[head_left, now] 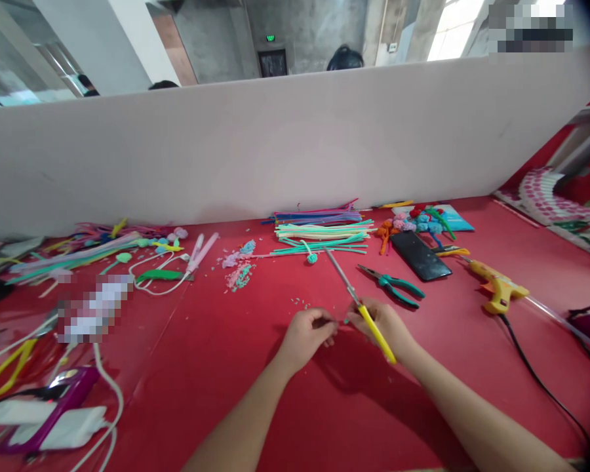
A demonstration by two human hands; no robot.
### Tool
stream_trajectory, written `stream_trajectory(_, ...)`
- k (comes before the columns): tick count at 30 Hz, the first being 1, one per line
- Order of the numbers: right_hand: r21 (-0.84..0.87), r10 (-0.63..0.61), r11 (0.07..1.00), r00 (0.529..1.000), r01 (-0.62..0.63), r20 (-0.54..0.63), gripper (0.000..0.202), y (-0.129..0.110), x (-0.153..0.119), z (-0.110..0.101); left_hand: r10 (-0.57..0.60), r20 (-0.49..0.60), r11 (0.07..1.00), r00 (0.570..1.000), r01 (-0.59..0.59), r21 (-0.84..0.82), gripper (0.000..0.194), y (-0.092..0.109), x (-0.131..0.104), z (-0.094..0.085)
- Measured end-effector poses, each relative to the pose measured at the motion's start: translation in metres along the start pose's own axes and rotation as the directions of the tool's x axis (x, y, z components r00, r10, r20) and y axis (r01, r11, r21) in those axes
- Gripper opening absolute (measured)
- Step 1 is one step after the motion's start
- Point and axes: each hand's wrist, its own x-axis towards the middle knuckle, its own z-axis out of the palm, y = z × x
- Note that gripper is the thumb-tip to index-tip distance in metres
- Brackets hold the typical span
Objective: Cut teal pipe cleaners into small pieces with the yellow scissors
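My right hand (381, 322) is closed around scissors with yellow handles (375, 333), their blades pointing up and away over the red table. A tiny green bit (345, 321) shows by the fingertips of this hand. Just to the left, my left hand (305, 334) has its fingers curled in a pinch; whatever lies between them is too small or hidden to name. Small pale clippings (301, 303) lie just beyond the left hand. Past the scissor tips rests a green pipe-cleaner ball on a pale stem (311, 258). Green-handled pliers (393, 286) lie right of the blades.
Pipe cleaners (322, 229) in bundles lie along the white partition (275, 144). A black phone (421, 255) and a yellow glue gun (499, 283) with a trailing cord are on the right. At left are a pink-white curling tool (201, 252), cables and a purple-white power strip (54, 416).
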Motion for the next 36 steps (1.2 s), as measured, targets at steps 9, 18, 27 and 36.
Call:
stream_trajectory(9, -0.345, 0.088, 0.931, 0.991, -0.117, -0.100, 0.019, 0.020, 0.018, -0.032, 0.296, -0.302, 0.890, 0.906, -0.146, 0.432, 0.023, 0.011, 0.008, -0.040)
stream_trajectory(18, -0.530, 0.100, 0.837, 0.990, -0.139, -0.101, 0.015, 0.025, 0.018, -0.032, 0.245, -0.146, 0.801, 0.958, -0.115, 0.588, 0.013, -0.001, 0.010, -0.044)
stream_trajectory(27, -0.510, 0.017, 0.854, 0.986, -0.102, -0.169, 0.011, 0.015, 0.013, -0.034, 0.182, -0.041, 0.657, 0.983, -0.090, 0.748, 0.012, -0.002, 0.002, -0.042)
stream_trajectory(36, -0.351, -0.057, 0.936, 0.988, 0.003, -0.143, 0.021, 0.005, 0.004, -0.016, 0.117, -0.126, 0.923, 0.985, -0.061, 0.379, 0.010, 0.010, 0.005, -0.029)
